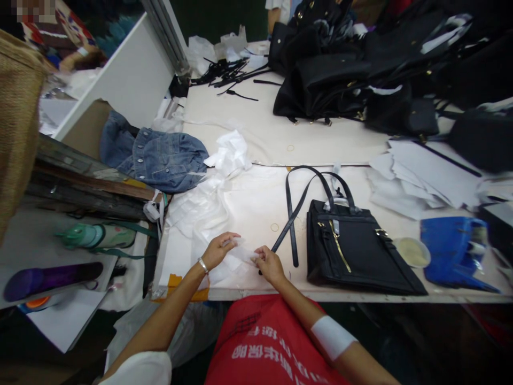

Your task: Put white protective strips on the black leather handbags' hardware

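Red apron (264, 342) is covering your front, below and left of the black handbag (360, 251), which is resting on the tabletop (256, 208). Well left of that bag, a denim garment (168, 155) is lying crumpled. Closer to the bag, your left hand (216, 251) is pinching a translucent strip (245, 252), fingertips almost together. Left of the bag, this strip is stretching crosswise between your hands. Your right hand (269, 264), nearer the bag, is gripping its other end, fingers curled closed. Black straps (295, 251) are trailing from the bag towards that hand.
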A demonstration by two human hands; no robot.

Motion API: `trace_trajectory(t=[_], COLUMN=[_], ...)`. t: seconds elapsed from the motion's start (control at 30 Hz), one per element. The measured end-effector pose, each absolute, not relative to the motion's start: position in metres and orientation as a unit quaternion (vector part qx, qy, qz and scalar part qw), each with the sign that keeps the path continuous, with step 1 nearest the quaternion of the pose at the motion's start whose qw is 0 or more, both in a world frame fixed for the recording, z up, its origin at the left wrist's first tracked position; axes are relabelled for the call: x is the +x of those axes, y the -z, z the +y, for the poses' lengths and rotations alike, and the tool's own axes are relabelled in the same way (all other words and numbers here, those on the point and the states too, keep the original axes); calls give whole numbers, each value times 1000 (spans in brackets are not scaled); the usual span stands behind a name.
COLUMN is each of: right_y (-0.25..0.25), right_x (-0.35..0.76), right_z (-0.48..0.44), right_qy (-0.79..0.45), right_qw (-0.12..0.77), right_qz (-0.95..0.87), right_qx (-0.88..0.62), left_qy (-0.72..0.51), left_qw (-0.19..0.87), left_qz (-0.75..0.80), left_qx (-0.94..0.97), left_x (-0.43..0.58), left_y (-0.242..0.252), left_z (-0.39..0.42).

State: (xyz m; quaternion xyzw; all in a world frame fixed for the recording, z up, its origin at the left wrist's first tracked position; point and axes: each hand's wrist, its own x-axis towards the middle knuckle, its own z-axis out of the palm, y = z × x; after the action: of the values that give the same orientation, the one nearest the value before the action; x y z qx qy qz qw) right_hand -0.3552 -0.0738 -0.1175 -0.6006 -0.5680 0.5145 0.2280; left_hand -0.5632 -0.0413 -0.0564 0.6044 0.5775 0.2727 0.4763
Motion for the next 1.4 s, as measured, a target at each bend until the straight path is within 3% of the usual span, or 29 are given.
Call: trace_trajectory(t=[0.2,0.33,0.43,0.6,0.7,0.83,1.07,1.4], right_y=[108,97,88,88,95,96,86,83], right_x=[-346,-344,-343,-341,-340,-339,-340,-339], right_z=[-73,-72,-70,-66,-64,-64,-61,-59], right_qy=[-464,-369,-307,-386,-469,-491,-479,-442], right_qw=[162,111,135,242,270,288,282,204], right_qz=[-637,-742,-771,-671,-578,-549,-597,-636], right_qx=[-594,-549,-541,-585,-610,-611,-579,-598], left_qy=[-262,-227,-171,-145,-163,-206,-216,-236], left_qw=[508,524,499,472,466,474,532,555], left_qz=[554,500,478,486,490,484,446,480], left_qx=[606,651,702,721,719,706,687,637], left_x=[-554,-547,-543,-545,-547,-546,-530,-519], left_y=[52,57,69,78,72,59,49,52], left_z=[-38,-39,-40,-40,-40,-40,-38,-44])
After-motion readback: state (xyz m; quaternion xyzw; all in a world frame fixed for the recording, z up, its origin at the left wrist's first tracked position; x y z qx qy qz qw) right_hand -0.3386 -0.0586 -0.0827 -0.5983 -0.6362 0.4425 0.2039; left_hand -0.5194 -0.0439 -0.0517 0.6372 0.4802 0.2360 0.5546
